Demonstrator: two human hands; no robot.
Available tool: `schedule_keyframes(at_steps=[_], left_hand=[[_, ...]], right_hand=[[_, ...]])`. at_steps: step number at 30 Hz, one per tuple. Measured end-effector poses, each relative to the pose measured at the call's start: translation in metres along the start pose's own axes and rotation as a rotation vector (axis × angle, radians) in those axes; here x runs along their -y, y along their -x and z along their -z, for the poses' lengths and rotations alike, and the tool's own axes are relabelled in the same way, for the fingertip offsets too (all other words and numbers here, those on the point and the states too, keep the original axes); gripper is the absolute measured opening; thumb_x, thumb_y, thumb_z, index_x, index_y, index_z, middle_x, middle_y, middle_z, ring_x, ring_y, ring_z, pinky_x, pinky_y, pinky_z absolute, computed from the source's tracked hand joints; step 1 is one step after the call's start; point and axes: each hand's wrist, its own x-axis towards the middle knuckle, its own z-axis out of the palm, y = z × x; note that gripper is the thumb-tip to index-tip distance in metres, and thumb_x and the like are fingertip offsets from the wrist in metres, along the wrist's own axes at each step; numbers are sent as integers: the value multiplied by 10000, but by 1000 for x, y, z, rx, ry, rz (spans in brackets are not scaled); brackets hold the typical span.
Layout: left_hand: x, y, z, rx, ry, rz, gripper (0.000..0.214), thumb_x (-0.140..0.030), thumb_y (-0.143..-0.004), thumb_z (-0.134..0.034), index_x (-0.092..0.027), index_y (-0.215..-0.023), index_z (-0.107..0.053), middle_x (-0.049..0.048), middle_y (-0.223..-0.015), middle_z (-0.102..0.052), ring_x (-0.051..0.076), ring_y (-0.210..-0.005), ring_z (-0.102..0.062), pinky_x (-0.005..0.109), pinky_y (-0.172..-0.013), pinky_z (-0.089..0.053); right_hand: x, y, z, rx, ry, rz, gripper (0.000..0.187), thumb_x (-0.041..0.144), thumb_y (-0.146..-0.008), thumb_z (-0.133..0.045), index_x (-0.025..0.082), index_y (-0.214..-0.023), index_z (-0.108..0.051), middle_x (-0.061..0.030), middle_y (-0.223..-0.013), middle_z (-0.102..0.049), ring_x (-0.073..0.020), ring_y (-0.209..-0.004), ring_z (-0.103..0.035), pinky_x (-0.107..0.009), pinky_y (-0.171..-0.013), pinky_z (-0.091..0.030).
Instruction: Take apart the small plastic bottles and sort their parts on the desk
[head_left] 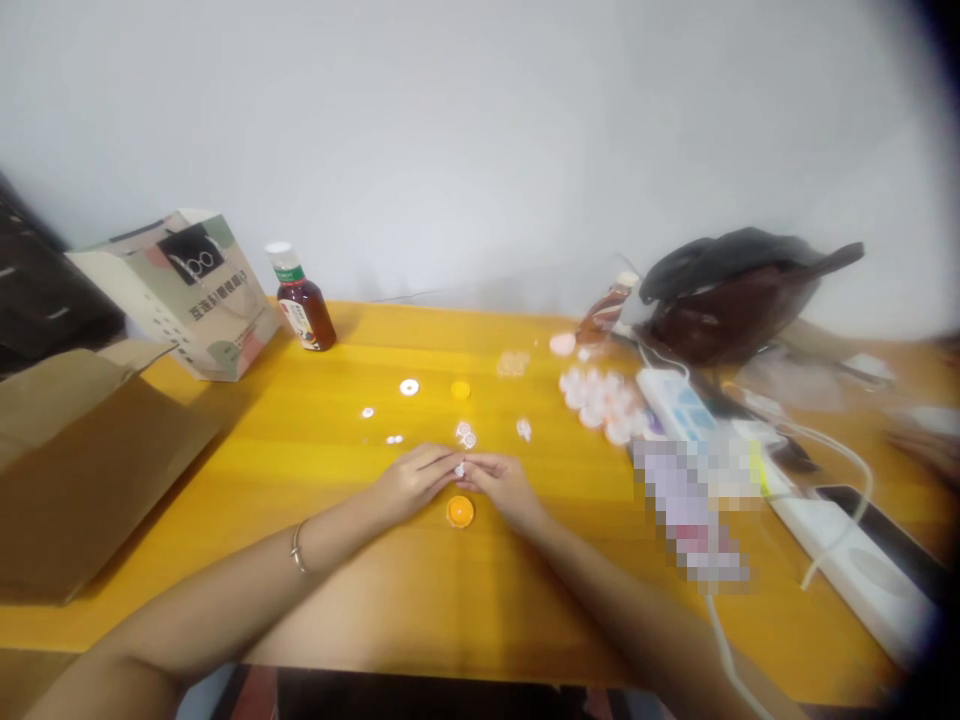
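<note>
My left hand (417, 482) and my right hand (504, 488) meet above the middle of the table. Their fingertips pinch a small white piece (460, 469), too small and blurred to name. Just below the fingers lies a round orange cap-like piece (460, 512), its hollow side up. Past the fingertips are small white ring-shaped pieces (466, 435). Farther back sits a yellow round piece (460, 390). A white disc (409, 387) and smaller white bits (394, 440) lie to the left, with another whitish piece (523, 430) to the right.
At left stand a brown paper bag (97, 470), a printed paper bag (202, 290) and a dark red bottle (306, 305). On the right are pale round pieces (596, 400), another bottle (606, 310), a dark bag (739, 290), a power strip (840, 570) and cables.
</note>
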Motion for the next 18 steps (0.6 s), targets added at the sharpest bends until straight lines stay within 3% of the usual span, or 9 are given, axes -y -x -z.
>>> schedule_keyframes(at_steps=[18], left_hand=[[-2, 2, -4, -5, -19, -10, 234, -189, -872, -480, -160, -1096, -541, 90, -917, -635, 158, -828, -609, 293, -730, -530]], right_hand=[[1, -2, 0, -32, 112, -32, 118, 283, -632, -663, 189, -683, -710, -9, -671, -700, -176, -648, -654, -356, -729, -533]])
